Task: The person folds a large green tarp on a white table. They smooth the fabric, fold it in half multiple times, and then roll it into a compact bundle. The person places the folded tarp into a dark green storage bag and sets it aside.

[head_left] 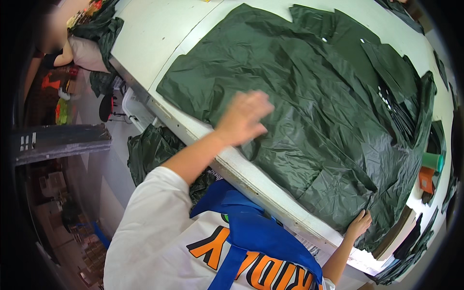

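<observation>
A large dark green garment point(290, 96) of thin, shiny, crinkled fabric lies spread over the white table. Over its near left part hovers my left hand point(245, 117), blurred by motion, with the thumb apart from the fingers and nothing visible in it. Whether that hand touches the cloth I cannot tell. At the garment's near right edge, my right hand point(359, 225) pinches the fabric beside a dark seam or slit. Part of the held fold is hidden by the fingers.
The white table point(159, 29) has its worn edge along my body. More green fabric point(154, 147) hangs below it on the left, near a white bin point(137, 108). A green spool-like cylinder point(432, 162) stands at the right. Another person's arm point(64, 55) shows at the far left.
</observation>
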Available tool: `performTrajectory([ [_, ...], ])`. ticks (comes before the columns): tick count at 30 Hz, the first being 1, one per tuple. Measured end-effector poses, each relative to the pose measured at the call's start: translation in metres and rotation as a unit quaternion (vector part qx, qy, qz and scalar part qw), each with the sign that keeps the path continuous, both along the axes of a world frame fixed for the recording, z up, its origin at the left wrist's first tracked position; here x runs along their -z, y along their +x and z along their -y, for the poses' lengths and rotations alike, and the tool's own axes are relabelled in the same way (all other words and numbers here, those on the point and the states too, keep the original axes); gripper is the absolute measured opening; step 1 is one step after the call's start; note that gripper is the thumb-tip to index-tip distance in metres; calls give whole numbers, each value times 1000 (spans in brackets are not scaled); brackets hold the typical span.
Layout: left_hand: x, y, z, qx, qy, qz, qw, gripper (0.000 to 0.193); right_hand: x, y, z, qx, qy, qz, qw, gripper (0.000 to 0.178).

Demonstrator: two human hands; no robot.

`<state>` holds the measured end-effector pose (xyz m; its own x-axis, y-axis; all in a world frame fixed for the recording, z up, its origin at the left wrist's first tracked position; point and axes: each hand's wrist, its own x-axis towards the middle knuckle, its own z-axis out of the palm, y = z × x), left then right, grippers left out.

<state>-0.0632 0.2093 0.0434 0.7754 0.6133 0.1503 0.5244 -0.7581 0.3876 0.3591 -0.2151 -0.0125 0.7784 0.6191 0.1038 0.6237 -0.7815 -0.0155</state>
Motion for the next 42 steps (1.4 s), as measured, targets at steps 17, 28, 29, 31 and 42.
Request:
performTrajectory([
  [17, 36, -274, -122, -405, -113, -171, 891, 33, 0, 10, 10, 97, -109, -37, 989, 50],
  [28, 56, -193, -118, -196, 47, -225, 953, 56, -30, -3, -14, 110, -61, -203, 971, 42],
  [29, 59, -183, -115, -226, 30, -242, 943, 59, -31, 4, -5, 91, -37, -207, 973, 47],
  [31, 99, -220, -131, -190, 70, -240, 949, 59, -41, 44, 17, 69, -20, -277, 958, 43],
  [42, 77, -214, -151, -234, 40, -319, 918, 59, -14, 216, 126, 236, 78, -10, 969, 29],
])
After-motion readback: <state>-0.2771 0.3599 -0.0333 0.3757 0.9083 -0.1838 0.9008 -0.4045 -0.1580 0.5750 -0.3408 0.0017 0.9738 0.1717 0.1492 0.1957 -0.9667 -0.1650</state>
